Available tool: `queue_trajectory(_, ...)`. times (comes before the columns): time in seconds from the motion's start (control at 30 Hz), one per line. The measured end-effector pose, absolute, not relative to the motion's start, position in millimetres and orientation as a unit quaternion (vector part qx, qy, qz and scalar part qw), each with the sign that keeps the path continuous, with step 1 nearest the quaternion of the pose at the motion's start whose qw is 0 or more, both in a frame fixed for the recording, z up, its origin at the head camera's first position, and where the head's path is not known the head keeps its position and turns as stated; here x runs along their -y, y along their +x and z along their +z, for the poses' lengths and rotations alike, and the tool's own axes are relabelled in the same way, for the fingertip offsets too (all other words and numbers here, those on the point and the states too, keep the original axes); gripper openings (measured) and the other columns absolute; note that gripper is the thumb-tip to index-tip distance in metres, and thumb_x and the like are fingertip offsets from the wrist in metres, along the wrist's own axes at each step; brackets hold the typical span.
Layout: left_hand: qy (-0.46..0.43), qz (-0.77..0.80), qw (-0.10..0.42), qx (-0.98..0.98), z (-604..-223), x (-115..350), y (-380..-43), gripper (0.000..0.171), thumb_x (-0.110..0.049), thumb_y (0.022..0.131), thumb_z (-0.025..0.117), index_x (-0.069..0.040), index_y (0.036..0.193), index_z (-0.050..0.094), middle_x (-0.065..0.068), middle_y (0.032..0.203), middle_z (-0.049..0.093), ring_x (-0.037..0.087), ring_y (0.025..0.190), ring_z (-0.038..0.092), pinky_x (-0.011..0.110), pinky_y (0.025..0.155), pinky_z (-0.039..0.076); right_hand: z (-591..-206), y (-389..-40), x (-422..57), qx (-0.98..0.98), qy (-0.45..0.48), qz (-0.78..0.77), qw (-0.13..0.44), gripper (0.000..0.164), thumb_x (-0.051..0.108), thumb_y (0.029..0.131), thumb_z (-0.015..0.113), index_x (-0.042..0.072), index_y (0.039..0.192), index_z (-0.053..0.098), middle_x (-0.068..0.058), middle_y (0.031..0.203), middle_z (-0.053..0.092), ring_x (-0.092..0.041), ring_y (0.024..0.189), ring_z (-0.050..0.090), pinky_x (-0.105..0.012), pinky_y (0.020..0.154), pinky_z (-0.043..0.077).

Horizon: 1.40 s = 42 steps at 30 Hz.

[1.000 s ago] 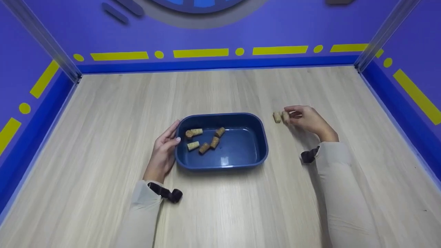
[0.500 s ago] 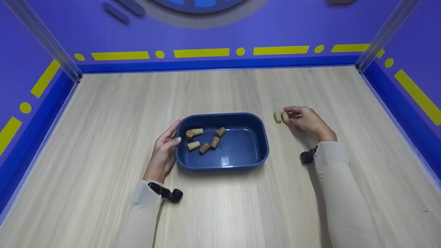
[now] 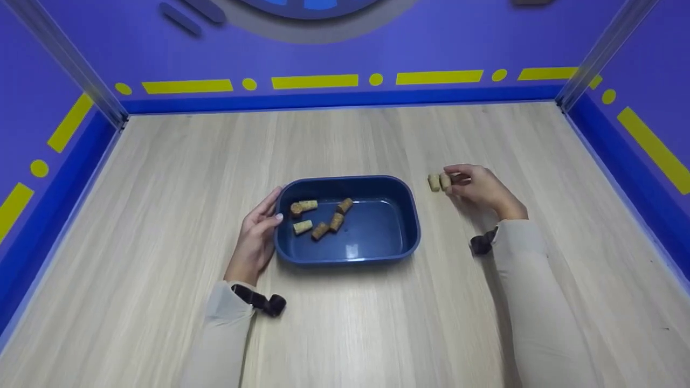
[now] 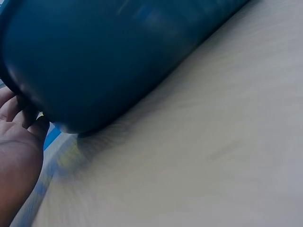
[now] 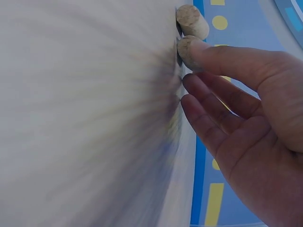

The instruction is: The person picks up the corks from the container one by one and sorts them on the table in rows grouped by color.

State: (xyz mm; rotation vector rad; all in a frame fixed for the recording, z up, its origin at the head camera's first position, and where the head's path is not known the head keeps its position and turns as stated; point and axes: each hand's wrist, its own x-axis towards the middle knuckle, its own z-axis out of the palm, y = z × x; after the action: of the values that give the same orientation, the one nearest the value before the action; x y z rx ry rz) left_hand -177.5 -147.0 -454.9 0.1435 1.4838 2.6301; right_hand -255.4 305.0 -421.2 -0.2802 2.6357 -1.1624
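Observation:
In the head view my left hand [image 3: 256, 234] grips the left end of a dark blue plastic tub [image 3: 347, 262], thumb over the rim and fingers along the outer wall. Several corks lie inside it, toward the left, among them a pale cork [image 3: 303, 227] and a brown cork [image 3: 320, 231]. To the right of the tub, my right hand [image 3: 480, 188] pinches a pale cork [image 3: 445, 181] by its ends between thumb and forefinger. A second pale cork [image 3: 434, 182] stands close beside it on the left. The right wrist view shows the thumb against the held cork [image 5: 186, 51], other fingers loosely bent.
A light wood-grain table [image 3: 345, 334] lies under everything. Purple-blue panels with yellow marks [image 3: 314, 82] enclose its back and sides. Each wrist carries a small black camera, such as the right one [image 3: 481, 244].
The pinched cork has shifted very slightly left toward its neighbour, and my right hand with it. My left hand and the tub have stayed in place.

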Motion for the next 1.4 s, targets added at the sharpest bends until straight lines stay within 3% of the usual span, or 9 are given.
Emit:
queue_trajectory(0.1, 0.051, 0.868, 0.062, -0.491, -455.5, 146.6, -178.0, 0.063, 0.012, 0.09, 0.042, 0.005, 0.15, 0.022, 0.02, 0.158, 0.022, 0.025, 0.146, 0.022, 0.019, 0.105, 0.042, -420.3, -255.0, -305.1, -0.909, -0.097, -0.387, 0.12, 0.047, 0.003, 0.091, 0.058, -0.005, 0.137, 0.048, -0.027, 0.133, 0.055, -0.04, 0.122, 0.054, -0.011, 0.079, 0.046)
queue_trajectory(0.23, 0.053, 0.868, 0.063, -0.489, -455.6, 146.0, -179.0, 0.063, 0.011, 0.09, 0.042, 0.005, 0.149, 0.023, 0.019, 0.157, 0.023, 0.025, 0.146, 0.023, 0.02, 0.104, 0.043, -418.5, -255.0, -305.0, -0.915, -0.098, -0.375, 0.115, 0.047, 0.003, 0.091, 0.057, -0.005, 0.136, 0.049, -0.027, 0.134, 0.054, -0.04, 0.123, 0.053, -0.031, 0.091, 0.051)
queue_trajectory(0.33, 0.054, 0.869, 0.064, -0.488, -455.4, 145.6, -179.7, 0.063, 0.011, 0.09, 0.042, 0.005, 0.149, 0.023, 0.019, 0.157, 0.023, 0.025, 0.146, 0.023, 0.02, 0.104, 0.043, -414.7, -255.3, -304.8, -0.914, -0.1, -0.376, 0.112, 0.046, 0.002, 0.091, 0.056, -0.005, 0.136, 0.049, -0.026, 0.137, 0.052, -0.041, 0.127, 0.049, -0.046, 0.099, 0.048)
queue_trajectory(0.47, 0.053, 0.87, 0.061, -0.487, -455.3, 145.3, -180.0, 0.063, 0.012, 0.09, 0.042, 0.006, 0.149, 0.022, 0.019, 0.157, 0.023, 0.025, 0.147, 0.022, 0.019, 0.104, 0.042, -408.2, -254.8, -303.2, -0.912, -0.095, -0.384, 0.11, 0.047, 0.004, 0.091, 0.054, -0.003, 0.137, 0.049, -0.025, 0.141, 0.048, -0.043, 0.129, 0.046, -0.053, 0.104, 0.043)
queue_trajectory(0.9, 0.05, 0.868, 0.06, -0.49, -455.6, 146.3, -178.0, 0.063, 0.012, 0.09, 0.042, 0.006, 0.15, 0.021, 0.018, 0.158, 0.022, 0.023, 0.147, 0.021, 0.021, 0.11, 0.036, -381.6, -254.3, -277.1, -0.911, -0.149, -0.377, 0.068, 0.04, 0.011, 0.093, 0.059, -0.001, 0.131, 0.057, -0.024, 0.13, 0.057, -0.038, 0.119, 0.055, -0.052, 0.107, 0.041)
queue_trajectory(1.17, 0.05, 0.861, 0.056, -0.503, -454.0, 149.4, -176.7, 0.063, 0.012, 0.09, 0.043, 0.007, 0.149, 0.022, 0.02, 0.158, 0.022, 0.025, 0.147, 0.021, 0.019, 0.107, 0.039, -354.8, -253.9, -245.3, -0.915, -0.207, -0.343, 0.051, 0.035, 0.016, 0.093, 0.062, 0.003, 0.125, 0.063, -0.017, 0.12, 0.066, -0.03, 0.107, 0.063, -0.047, 0.098, 0.049)
queue_trajectory(1.4, 0.045, 0.865, 0.056, -0.497, -454.1, 146.7, -178.1, 0.063, 0.013, 0.09, 0.042, 0.007, 0.149, 0.023, 0.02, 0.157, 0.023, 0.025, 0.147, 0.022, 0.022, 0.11, 0.036, -334.4, -250.0, -207.7, -0.914, -0.24, -0.316, 0.081, 0.031, 0.016, 0.093, 0.062, 0.007, 0.123, 0.066, -0.011, 0.118, 0.068, -0.025, 0.107, 0.065, -0.043, 0.096, 0.051)
